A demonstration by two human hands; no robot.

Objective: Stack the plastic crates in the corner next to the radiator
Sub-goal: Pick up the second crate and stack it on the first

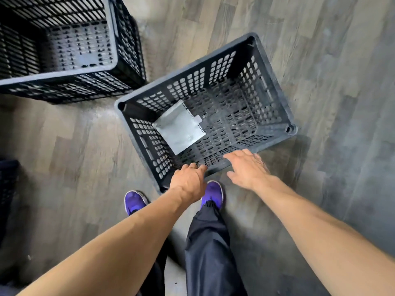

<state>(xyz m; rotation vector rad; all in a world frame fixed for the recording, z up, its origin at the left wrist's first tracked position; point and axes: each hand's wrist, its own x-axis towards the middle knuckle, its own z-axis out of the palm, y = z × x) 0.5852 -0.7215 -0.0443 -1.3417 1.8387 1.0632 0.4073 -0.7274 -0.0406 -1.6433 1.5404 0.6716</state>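
Nearer crate (pixel 279 92): dark grey plastic, perforated walls and base, open top up. Standing on the floor (pixel 331 60) at mid-frame, set at a slant to the plank lines, just ahead of the feet.

Contents: one grey sheet (pixel 179 127), flat on the crate's base toward the left corner, with a punched edge along one side. Material too blurred to tell.

Second crate (pixel 64 74): same dark slotted plastic, upper left, open top up, cut off by the frame edge. Near the first crate, corner toward corner, not touching. Outer walls tall; single crate or stack, cannot tell.

Dark object (pixel 8 182): at the left edge, mostly out of frame, kind unclear.

Left grip (pixel 188 180): at the near rim of the nearer crate, close to its near corner, fingers curled over the rim and grasping it.

Right grip (pixel 248 169): released, fingers straight and spread, palm down, above the same near rim, further right. Contact with the rim: cannot tell, blurred.

Left shoe (pixel 133 201) and right shoe (pixel 213 194): purple, the right one just beside the crate's near corner. Dark trousers (pixel 209 242) above them.

Floor: grey wood-look planks.
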